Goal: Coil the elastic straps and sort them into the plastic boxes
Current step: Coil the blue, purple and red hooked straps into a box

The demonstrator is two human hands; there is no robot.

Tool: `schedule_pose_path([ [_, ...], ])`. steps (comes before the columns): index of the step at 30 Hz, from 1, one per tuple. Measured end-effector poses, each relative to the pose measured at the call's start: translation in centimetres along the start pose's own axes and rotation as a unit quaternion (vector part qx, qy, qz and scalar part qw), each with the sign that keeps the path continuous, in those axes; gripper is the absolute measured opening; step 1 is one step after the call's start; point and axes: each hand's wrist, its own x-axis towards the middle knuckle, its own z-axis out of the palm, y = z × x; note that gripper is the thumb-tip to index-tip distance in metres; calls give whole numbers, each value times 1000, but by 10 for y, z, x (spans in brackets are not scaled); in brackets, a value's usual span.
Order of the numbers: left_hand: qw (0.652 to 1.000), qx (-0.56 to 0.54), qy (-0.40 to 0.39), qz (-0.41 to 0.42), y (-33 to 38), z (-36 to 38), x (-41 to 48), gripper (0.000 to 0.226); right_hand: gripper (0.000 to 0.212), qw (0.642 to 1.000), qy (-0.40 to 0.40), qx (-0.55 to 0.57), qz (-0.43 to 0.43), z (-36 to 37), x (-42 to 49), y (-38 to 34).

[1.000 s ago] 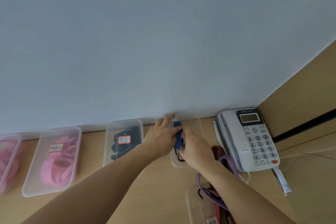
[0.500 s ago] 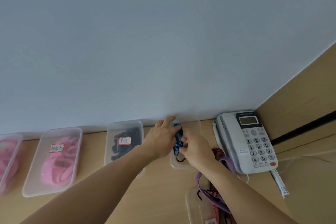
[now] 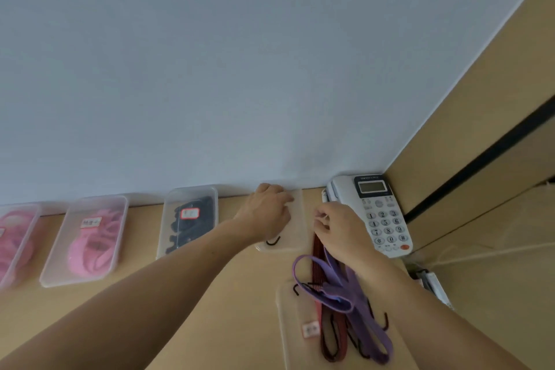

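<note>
Where the tan desk (image 3: 228,294) meets the pale wall, a row of clear plastic boxes is noted. At far left, the first box (image 3: 31,228), holding pink straps (image 3: 13,237), is cut by the frame edge. Just beside it, the second box (image 3: 121,219), labelled, is filled with more pink straps (image 3: 93,249). Next along, the third box (image 3: 169,219), marked with a red-edged label, is packed with black straps (image 3: 204,213). The fourth box (image 3: 298,228) is partly covered by the left hand (image 3: 267,215), which is set palm down inside it with the fingers bent. Whatever lies under the palm is hidden, so its hold cannot be told. Only a black hook (image 3: 273,241) is shown at this box's near end. Just right of it, the right hand (image 3: 339,230) is held above the desk, fingers loosely curled, with nothing seen in them. Under its wrist a purple strap (image 3: 339,291) and a dark red strap (image 3: 317,252) are draped, uncoiled, across a nearer box (image 3: 285,324). A white telephone (image 3: 378,213) is set in the corner, near the right hand.
</note>
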Motion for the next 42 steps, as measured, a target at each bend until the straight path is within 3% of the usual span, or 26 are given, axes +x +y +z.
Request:
schedule_pose_path([
  [6,996,-68,-22,-45,54,23,-41,37,10,993,-117,5,-18,-18,-54,32],
  [10,991,-101,-10,-93,80,36,-62,37,28,977,-191,-70,-69,-14,-81,44],
  [14,982,-123,8,-142,98,44,-81,37,30,967,-193,-153,-72,-3,-91,50],
  [17,980,-125,5,-154,109,46,-96,38,26,969,-181,-156,-66,-3,-95,48],
  [20,977,-126,18,-172,113,40,-104,38,19,991,-103,-74,-43,-16,-95,43],
  [22,975,-132,32,-175,115,30,-103,39,16,995,-76,62,2,-30,-92,37],
  [27,978,-155,33,-132,127,-9,-92,44,26,956,-18,289,41,-73,-81,16],
  [33,974,-219,53,-33,151,-65,-82,40,33,880,47,472,2,-134,-79,-13],
  [36,959,-276,57,22,163,-94,-84,38,34,875,57,477,-61,-161,-84,-24],
  [42,971,-205,65,100,169,-125,-89,28,37,936,51,314,-148,-187,-89,-29],
])
